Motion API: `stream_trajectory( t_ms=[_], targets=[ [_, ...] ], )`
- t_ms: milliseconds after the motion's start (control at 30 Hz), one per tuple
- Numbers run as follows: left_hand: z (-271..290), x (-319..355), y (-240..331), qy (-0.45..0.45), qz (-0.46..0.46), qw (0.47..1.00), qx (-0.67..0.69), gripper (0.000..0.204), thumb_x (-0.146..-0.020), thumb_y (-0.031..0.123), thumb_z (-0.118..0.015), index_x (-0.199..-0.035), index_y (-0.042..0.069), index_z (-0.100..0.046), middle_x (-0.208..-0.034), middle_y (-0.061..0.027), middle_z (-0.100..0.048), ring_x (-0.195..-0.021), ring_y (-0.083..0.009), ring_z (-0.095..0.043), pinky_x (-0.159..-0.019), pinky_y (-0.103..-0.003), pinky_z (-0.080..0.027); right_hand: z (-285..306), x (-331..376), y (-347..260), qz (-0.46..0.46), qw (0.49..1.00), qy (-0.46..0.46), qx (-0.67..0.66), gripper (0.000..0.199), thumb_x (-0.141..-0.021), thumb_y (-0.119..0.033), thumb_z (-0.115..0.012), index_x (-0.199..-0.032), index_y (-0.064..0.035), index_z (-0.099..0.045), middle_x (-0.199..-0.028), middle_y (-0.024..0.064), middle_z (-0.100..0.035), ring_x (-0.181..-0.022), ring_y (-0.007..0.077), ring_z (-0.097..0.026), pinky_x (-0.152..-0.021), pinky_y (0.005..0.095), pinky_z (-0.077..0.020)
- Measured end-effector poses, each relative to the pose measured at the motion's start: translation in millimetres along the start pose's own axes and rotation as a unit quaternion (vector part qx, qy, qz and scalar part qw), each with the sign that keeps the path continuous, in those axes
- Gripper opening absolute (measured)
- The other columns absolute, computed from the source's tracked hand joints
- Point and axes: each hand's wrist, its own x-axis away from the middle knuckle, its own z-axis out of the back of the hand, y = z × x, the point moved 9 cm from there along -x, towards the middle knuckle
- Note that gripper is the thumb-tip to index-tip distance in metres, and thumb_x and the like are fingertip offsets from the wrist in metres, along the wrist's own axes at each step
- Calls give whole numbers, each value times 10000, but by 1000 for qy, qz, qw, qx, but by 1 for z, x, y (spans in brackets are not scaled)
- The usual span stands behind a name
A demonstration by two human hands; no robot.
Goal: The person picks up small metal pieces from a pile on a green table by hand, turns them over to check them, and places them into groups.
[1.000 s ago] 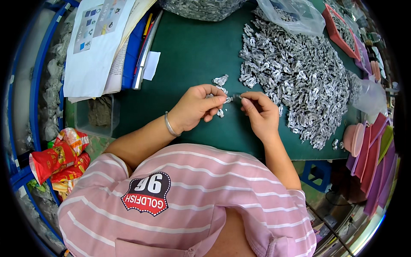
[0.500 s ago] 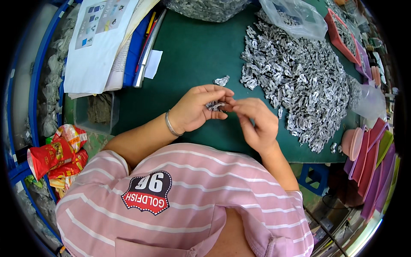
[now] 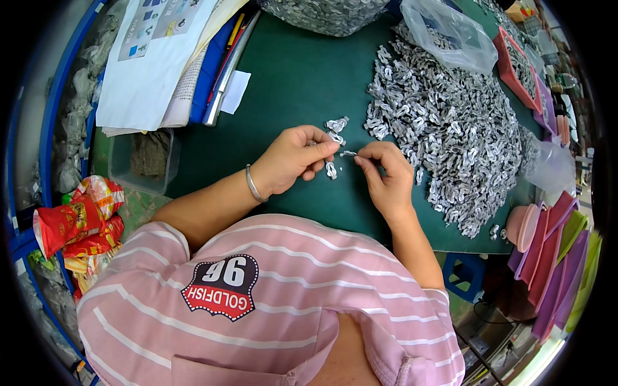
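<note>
My left hand and my right hand meet over the green table. Between their fingertips is a small silver metal piece, pinched from both sides. A few more small silver pieces lie on the table just beyond my left hand, and one sits below its fingers. A large heap of the same silver pieces spreads to the right of my right hand. A metal bangle is on my left wrist.
Papers and folders lie at the back left, beside a clear plastic box. Red snack bags sit at the left. A clear plastic bag, red trays and pink and purple lids line the right side.
My hands came together over the small piece, then drew slightly apart, still pinching it between the fingertips. The heap has not moved.
</note>
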Motion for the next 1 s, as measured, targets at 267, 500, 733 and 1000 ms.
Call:
stream_trajectory(
  t_ms=[267,500,733,1000],
  targets=[
    [-13,3,-8,-46,47,992,104,168,-880,183,-556,-925,22,-571,-827,-52,-603,-663,-84,-558,-490,-196,-449,-9,5,-55,198,975,-57,-79,179,-655,122,-598,-779,-6,-581,-857,110,-614,-778,265,-608,-671,317,-494],
    [2,5,-2,-57,53,973,216,200,-909,218,-485,-939,34,-559,-778,-16,-527,-624,-71,-475,-430,-172,-333,-26,-21,-14,90,985,-38,145,131,-708,31,-623,-832,8,-586,-782,126,-561,-731,306,-559,-642,368,-462],
    [7,8,11,23,-37,998,44,142,-870,160,-569,-926,37,-527,-733,7,-473,-576,-37,-408,-427,-154,-311,-23,-19,12,-22,997,-54,49,44,-754,9,-602,-791,6,-580,-751,129,-552,-677,307,-550,-613,364,-450],
    [12,4,10,38,-46,990,132,187,-898,215,-525,-937,32,-516,-724,-8,-494,-554,-39,-420,-416,-153,-308,-35,-13,-9,69,986,-104,114,166,-696,25,-632,-848,-7,-572,-890,110,-566,-809,304,-544,-692,340,-452]
  ],
)
